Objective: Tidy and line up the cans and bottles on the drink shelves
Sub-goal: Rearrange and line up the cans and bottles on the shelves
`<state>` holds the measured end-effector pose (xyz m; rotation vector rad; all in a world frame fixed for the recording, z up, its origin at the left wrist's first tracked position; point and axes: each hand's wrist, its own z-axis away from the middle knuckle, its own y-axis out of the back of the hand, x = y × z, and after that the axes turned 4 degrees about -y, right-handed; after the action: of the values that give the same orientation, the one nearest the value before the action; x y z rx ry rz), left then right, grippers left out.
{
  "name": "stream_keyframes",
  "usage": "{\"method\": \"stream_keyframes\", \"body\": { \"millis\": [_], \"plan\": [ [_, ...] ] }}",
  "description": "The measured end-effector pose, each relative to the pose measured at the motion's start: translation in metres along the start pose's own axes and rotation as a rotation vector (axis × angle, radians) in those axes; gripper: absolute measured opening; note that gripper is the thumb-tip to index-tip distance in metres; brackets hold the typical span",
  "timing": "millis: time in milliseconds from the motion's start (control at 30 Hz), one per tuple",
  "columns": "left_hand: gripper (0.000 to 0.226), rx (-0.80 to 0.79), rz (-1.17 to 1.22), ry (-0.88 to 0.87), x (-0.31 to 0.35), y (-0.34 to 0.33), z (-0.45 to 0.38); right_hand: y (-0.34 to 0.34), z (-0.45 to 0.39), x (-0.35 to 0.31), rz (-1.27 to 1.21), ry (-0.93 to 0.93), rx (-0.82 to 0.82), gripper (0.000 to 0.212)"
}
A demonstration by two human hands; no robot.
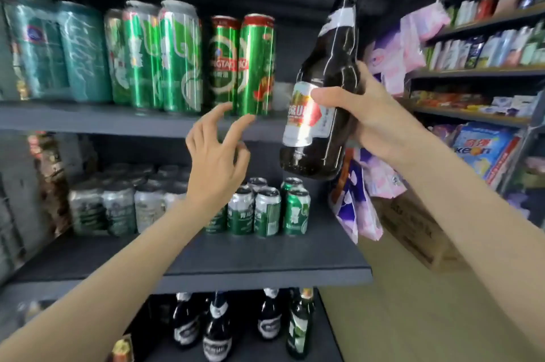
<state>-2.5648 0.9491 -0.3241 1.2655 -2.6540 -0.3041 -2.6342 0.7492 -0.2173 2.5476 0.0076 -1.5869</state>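
The right hand [380,123] is holding a dark brown glass bottle with a white and red label [321,90] off the shelves, tilted, its capped neck leaning up and away; this grip is wrapping the label band, thumb in front. Left of it, the left hand [216,155] is hovering with its grip wide, fingers spread and loosely bent, touching nothing. Beyond that grip's fingertips, tall green aluminium cans with red rims [241,64] are standing on the dark grey upper shelf [88,120]. Below it, short green and white cans [267,211] are sitting on the middle shelf [236,261]. Lower still, dark bottles [216,329] are standing upright.
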Motion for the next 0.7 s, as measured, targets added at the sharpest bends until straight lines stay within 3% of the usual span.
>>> {"method": "stream_keyframes", "body": {
  "millis": [267,400,567,700],
  "plan": [
    [0.036,-0.219,-0.102,0.002,-0.030,0.025,0.179,-0.043,0.087,0.127,0.108,-0.052,-0.075,0.078],
    [0.037,-0.396,-0.182,0.055,-0.048,0.026,0.245,-0.070,0.125,0.208,0.238,-0.163,-0.093,0.086],
    [0.045,-0.594,-0.250,0.209,-0.052,0.020,0.290,-0.100,0.149,0.299,0.319,-0.289,-0.129,0.078],
    [0.046,-0.651,-0.257,0.189,-0.051,0.017,0.291,-0.119,0.163,0.354,0.321,-0.335,-0.098,0.083]
  ]
}}
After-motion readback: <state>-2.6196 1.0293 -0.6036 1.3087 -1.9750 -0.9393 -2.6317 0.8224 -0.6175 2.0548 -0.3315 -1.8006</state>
